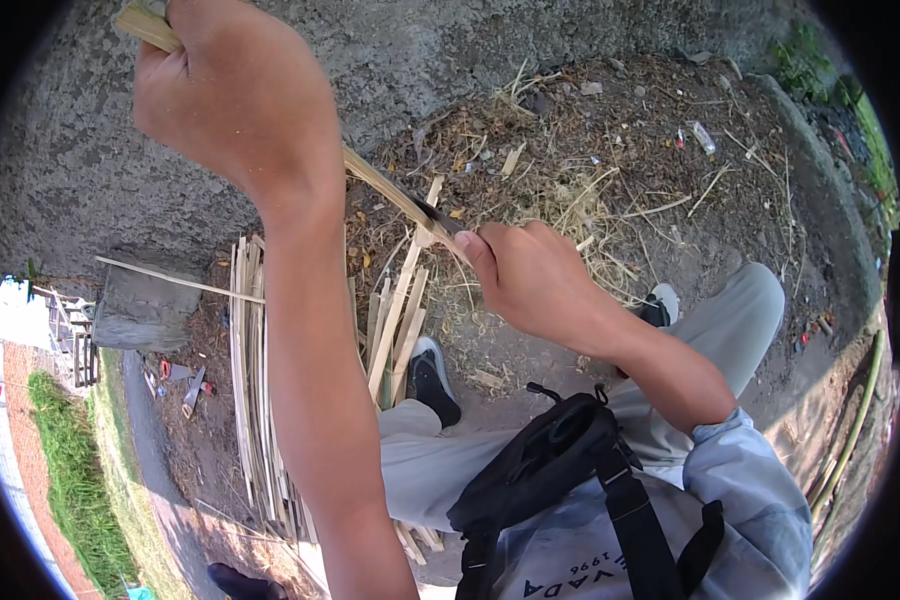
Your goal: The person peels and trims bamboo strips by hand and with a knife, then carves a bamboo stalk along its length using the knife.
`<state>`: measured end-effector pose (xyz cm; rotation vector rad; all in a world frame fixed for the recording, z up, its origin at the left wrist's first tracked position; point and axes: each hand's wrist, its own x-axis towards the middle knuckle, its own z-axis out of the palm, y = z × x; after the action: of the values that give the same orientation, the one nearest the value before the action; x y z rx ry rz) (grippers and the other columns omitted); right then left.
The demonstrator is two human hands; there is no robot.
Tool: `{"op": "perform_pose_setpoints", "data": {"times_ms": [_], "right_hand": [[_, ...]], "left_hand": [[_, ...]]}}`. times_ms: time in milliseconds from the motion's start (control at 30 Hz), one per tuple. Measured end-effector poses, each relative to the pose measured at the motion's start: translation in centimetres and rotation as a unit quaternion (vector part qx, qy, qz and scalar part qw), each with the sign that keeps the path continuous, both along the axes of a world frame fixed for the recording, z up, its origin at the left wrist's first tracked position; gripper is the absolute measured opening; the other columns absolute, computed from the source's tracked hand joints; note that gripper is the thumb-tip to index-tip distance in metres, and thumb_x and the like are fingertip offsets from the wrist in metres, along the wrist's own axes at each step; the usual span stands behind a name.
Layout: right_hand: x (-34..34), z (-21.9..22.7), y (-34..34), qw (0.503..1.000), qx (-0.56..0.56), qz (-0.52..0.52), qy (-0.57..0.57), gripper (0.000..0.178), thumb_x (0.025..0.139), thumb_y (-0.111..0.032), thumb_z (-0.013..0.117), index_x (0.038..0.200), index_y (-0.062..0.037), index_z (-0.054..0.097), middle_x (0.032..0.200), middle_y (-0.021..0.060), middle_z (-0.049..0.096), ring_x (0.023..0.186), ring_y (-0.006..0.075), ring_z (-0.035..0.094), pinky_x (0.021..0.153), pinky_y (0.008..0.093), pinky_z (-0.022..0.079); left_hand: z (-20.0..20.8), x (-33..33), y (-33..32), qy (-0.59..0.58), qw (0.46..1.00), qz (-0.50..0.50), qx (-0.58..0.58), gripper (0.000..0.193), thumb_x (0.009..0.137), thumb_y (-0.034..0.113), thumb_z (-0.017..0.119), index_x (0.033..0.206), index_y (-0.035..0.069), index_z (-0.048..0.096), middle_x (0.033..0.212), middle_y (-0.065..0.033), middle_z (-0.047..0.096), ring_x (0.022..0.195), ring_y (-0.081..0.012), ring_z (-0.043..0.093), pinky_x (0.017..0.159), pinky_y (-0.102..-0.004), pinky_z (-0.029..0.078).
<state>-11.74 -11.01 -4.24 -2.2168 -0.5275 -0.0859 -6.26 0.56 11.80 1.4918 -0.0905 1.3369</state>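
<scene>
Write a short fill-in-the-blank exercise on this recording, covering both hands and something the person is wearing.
1. The right hand holds a dark-bladed cutting tool, a ____.
2. Between the picture's top and bottom edges, the left hand, gripping a pale wooden strip, is nearer the ____ one.
3. The bag strapped to the person's front is ____ in color.

Missing words: knife; top; black.
</scene>
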Motion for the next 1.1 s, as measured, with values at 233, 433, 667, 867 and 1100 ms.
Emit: {"op": "perform_pose_setpoints", "data": {"times_ms": [233,433,667,867,1100], "right_hand": [[-1.4,-0.8,2.4,0.998,0.026,-0.025,-0.051,0.038,0.099,-0.025,0.047,0.078,0.0019,0.063,0.054,0.0215,0.056,0.052,0.0417,0.058,0.052,0.0495,0.047],[-0.1,-4.8,0.6,0.998,-0.047,-0.022,-0.034,0.036,0.098,-0.026,0.048,0.078,0.0008,0.062,0.053,0.0202,0.057,0.051,0.0412,0.059,0.053,0.0507,0.048],[-0.9,-6.8,2.1,0.996,-0.051,-0.068,-0.004,0.038,0.098,-0.028,0.047,0.077,0.0000,0.061,0.055,0.0223,0.057,0.053,0.0422,0.060,0.053,0.0521,0.048],[1.0,-6.8,1.5,0.997,0.035,0.004,0.071,0.043,0.099,-0.029,0.042,0.083,0.0042,0.063,0.059,0.0237,0.060,0.052,0.0409,0.061,0.053,0.0503,0.050],[1.9,-4.2,0.1,0.891,0.191,0.024,0.412,0.045,0.098,-0.027,0.042,0.077,0.0068,0.063,0.062,0.0278,0.060,0.058,0.0417,0.063,0.058,0.0499,0.051]], "left_hand": [[1.3,-1.1,0.0,-0.025,0.999,0.038,0.010,0.030,0.089,0.020,0.050,0.070,-0.002,0.048,0.056,-0.0102,0.047,0.048,-0.0162,0.045,0.047,-0.0304,0.037],[-0.4,-0.5,-0.2,-0.003,1.000,0.023,0.000,0.028,0.090,0.019,0.050,0.071,-0.003,0.048,0.058,-0.0107,0.048,0.050,-0.0157,0.046,0.050,-0.0303,0.039],[-0.1,-0.5,0.2,0.006,1.000,0.026,0.000,0.026,0.091,0.018,0.050,0.073,-0.001,0.047,0.062,-0.0100,0.049,0.055,-0.0148,0.047,0.058,-0.0305,0.043],[0.4,-0.8,1.3,0.039,0.999,-0.034,-0.017,0.026,0.092,0.017,0.050,0.072,0.003,0.042,0.061,-0.0044,0.041,0.052,-0.0122,0.038,0.054,-0.0299,0.039],[0.2,-0.5,2.2,0.003,0.998,-0.055,-0.019,0.027,0.089,0.017,0.052,0.067,0.006,0.040,0.053,-0.0038,0.040,0.045,-0.0121,0.038,0.043,-0.0280,0.033]]}}
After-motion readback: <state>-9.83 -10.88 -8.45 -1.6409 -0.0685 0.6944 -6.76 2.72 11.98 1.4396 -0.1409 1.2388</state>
